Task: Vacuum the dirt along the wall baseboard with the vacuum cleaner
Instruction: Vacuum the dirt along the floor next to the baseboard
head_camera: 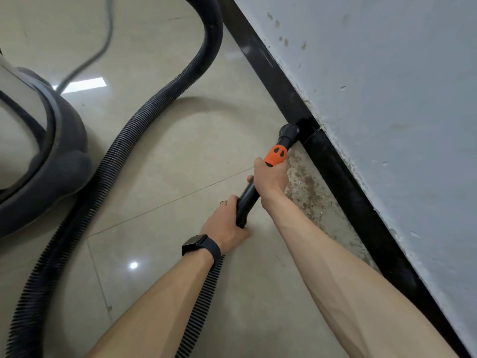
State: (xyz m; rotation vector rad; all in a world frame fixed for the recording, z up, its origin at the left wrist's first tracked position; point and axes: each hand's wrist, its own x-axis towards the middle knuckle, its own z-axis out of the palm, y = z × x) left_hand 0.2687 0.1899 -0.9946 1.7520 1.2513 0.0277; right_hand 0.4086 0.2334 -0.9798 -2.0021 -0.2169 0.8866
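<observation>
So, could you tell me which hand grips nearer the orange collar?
The right hand, behind the orange collar; the left hand, wearing the watch, grips the wand farther back.

Arms reach forward; right hand (271, 178) ahead, left hand (224, 227) behind, fingers (229, 202) of both wrapped round wand (248, 198).

An indoor room, though home or office cannot be told: glossy beige floor tiles (160, 156) mirroring ceiling lights, a black baseboard (343, 177) under a pale painted wall (387, 86) (stained, flaking at its foot), and a canister vacuum cleaner (51, 151).
</observation>
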